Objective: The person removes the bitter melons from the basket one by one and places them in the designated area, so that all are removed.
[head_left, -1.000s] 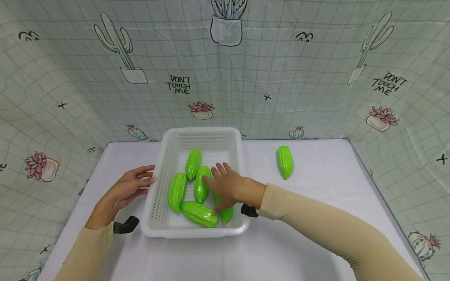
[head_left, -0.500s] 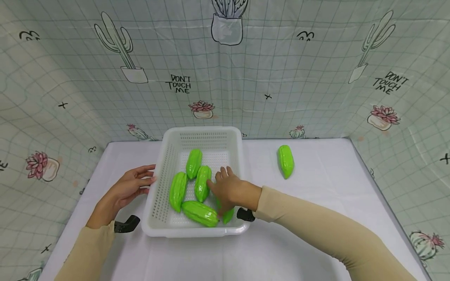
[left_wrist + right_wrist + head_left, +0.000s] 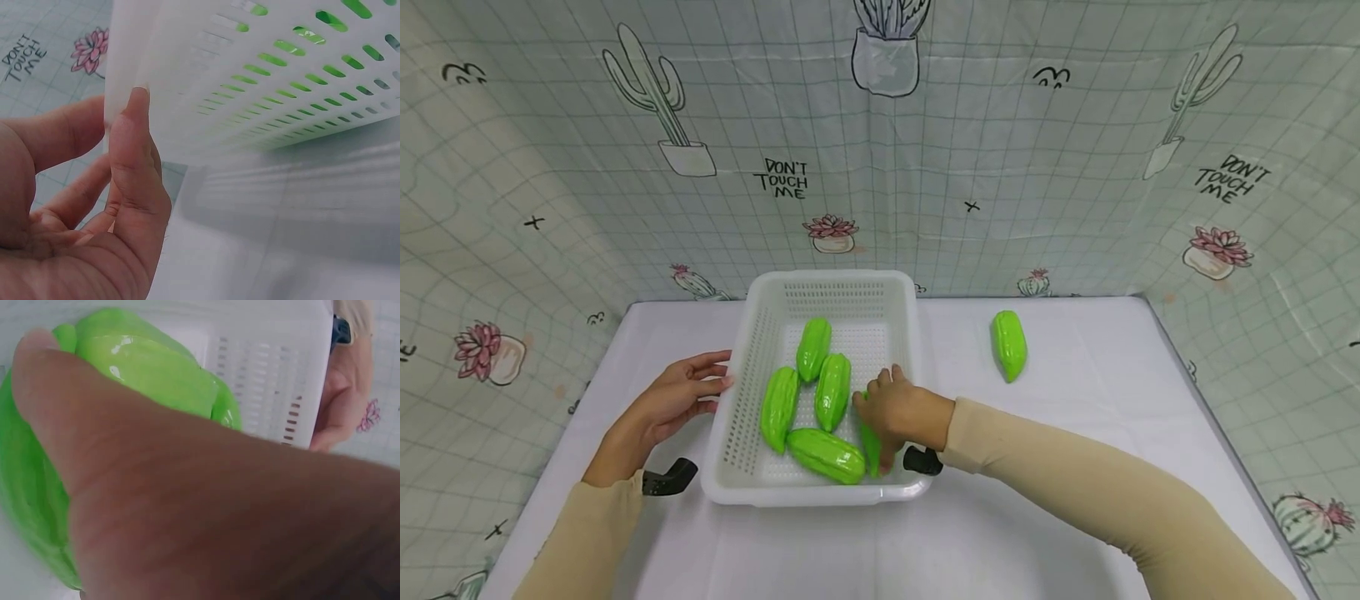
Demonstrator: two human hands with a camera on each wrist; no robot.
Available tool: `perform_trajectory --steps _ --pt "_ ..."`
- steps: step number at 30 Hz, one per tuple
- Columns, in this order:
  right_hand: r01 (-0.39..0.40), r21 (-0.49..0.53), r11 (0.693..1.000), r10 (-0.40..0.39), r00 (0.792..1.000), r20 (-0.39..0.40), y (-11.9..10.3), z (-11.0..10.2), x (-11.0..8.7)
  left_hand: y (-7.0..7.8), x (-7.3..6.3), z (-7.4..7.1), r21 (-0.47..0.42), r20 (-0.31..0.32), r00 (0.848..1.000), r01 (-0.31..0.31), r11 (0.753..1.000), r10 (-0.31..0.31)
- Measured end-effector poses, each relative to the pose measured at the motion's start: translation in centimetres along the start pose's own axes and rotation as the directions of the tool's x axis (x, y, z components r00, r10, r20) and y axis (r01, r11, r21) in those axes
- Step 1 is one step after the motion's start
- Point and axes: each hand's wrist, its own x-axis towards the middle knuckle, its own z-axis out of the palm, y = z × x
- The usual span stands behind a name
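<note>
A white perforated plastic basket (image 3: 829, 497) holds several glossy green ridged gourds (image 3: 825, 456). Inside it, along the right wall, my right hand (image 3: 904, 414) curls its fingers and thumb round one green gourd (image 3: 871, 446), which the hand partly covers. The right wrist view shows the thumb lying over this gourd (image 3: 31, 481), with another gourd (image 3: 144, 369) close beside it. My left hand (image 3: 681, 396) touches the basket's left side from outside with extended fingertips. Up close in the left wrist view, fingers (image 3: 134, 162) rest against the basket wall (image 3: 187, 125).
One more green gourd (image 3: 1009, 346) lies alone on the white-covered table (image 3: 1075, 400), right of the basket. A grid-patterned cloth with cactus drawings (image 3: 880, 183) hangs behind the table and along its sides.
My right hand has moved slightly right and down inside the basket, and its spread fingers have closed round the rightmost gourd there. The left hand and basket stay in place.
</note>
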Motion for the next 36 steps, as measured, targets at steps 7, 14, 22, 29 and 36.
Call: perform_trajectory --steps 7,14,22,29,36 --pt "-0.003 -0.033 0.999 0.003 1.0 0.013 -0.3 -0.1 0.3 0.0 0.1 -0.3 0.007 0.003 1.0 -0.001 1.0 0.001" --pt "-0.002 -0.024 1.0 0.002 1.0 0.004 -0.5 0.0 0.6 -0.2 0.2 -0.3 0.005 -0.001 1.0 -0.002 1.0 0.002" --pt "-0.003 -0.012 1.0 0.003 1.0 -0.001 -0.4 0.0 0.5 -0.4 0.1 -0.1 0.003 0.007 1.0 -0.001 1.0 0.001" --pt "0.014 0.089 0.996 -0.007 0.997 -0.078 1.4 -0.8 -0.6 -0.4 0.0 -0.1 0.009 0.013 1.0 0.0 1.0 0.0" --pt "0.054 0.203 0.978 -0.011 0.978 -0.208 4.0 -1.1 -2.6 -0.2 -0.1 0.0 0.012 0.005 1.0 -0.001 1.0 0.001"
